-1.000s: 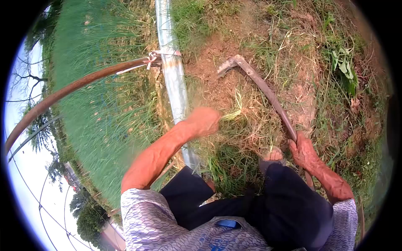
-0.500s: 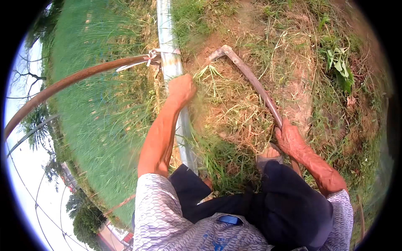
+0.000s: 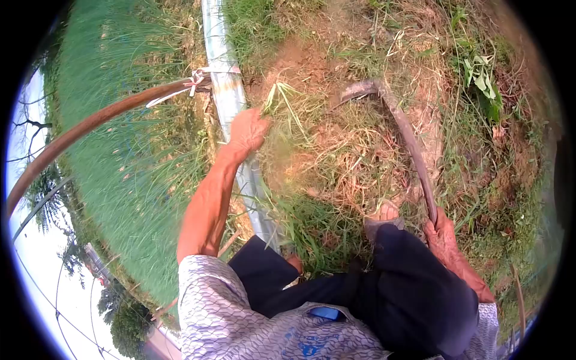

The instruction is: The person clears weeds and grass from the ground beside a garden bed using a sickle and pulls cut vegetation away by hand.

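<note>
My left hand [image 3: 249, 129] is closed around a small tuft of pulled grass [image 3: 282, 99], whose pale green blades stick out past the knuckles. It is beside a long whitish pipe-like rail [image 3: 217, 42]. Lower right, my right hand [image 3: 443, 234] is wrapped round the end of a hoe's brown, slightly curved wooden handle [image 3: 414, 147]. The hoe's short, soil-coloured head [image 3: 359, 90] angles to the left at the far end, over bare soil and cut grass. Part of the grip is hidden inside my fingers.
A bent brown pole [image 3: 102, 114] is tied to the rail with a white strip [image 3: 195, 81]. Dense green plants [image 3: 120, 198] grow left of it. Dry cut grass [image 3: 348, 162] covers the soil, and a leafy weed [image 3: 483, 84] lies right. My sandalled foot [image 3: 387, 213] is near the grass.
The hoe has moved right and slightly down with my right hand, away from the rail. My left hand has shifted a little left, the grass tuft with it. The whole view has also shifted left.
</note>
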Demonstrator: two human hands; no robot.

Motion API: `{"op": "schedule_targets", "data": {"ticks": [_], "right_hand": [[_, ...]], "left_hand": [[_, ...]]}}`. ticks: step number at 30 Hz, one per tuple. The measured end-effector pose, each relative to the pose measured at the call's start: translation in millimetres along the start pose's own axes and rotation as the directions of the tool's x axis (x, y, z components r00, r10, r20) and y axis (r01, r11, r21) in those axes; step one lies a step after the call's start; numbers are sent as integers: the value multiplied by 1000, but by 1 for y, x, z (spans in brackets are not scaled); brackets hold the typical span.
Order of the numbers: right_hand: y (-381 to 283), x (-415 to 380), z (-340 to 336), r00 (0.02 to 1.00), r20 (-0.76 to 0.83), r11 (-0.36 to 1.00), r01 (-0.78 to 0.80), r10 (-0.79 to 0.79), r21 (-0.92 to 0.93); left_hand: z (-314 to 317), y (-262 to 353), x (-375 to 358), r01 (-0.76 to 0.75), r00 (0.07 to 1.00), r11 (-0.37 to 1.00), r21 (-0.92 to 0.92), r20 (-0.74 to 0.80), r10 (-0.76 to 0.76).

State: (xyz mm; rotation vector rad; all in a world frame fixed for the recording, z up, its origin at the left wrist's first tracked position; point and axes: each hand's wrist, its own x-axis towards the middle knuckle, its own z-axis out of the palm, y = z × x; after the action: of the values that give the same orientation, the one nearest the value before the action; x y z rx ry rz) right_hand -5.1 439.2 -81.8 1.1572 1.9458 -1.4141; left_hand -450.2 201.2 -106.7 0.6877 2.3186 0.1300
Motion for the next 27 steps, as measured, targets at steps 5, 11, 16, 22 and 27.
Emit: {"op": "schedule_targets", "data": {"ticks": [5, 11, 16, 22, 27], "right_hand": [[-50, 37, -10, 995, -55, 996, 88, -89, -9], [-49, 29, -34, 987, -139, 997, 73, -77, -40], [-58, 23, -19, 993, -40, 968, -98, 110, 233], [-21, 22, -24, 986, -122, 985, 130, -117, 111], [-29, 10, -36, 990, -133, 981, 76, -52, 176]], "left_hand": [[47, 94, -48, -476, 769, 877, 60, 512, 382], [9, -12, -12, 97, 947, 984, 146, -318, -46], [90, 92, -75, -433, 841, 873, 225, -246, 481], [70, 137, -76, -401, 883, 905, 142, 322, 341], [-38, 122, -60, -52, 969, 769, -637, -220, -116]]}}
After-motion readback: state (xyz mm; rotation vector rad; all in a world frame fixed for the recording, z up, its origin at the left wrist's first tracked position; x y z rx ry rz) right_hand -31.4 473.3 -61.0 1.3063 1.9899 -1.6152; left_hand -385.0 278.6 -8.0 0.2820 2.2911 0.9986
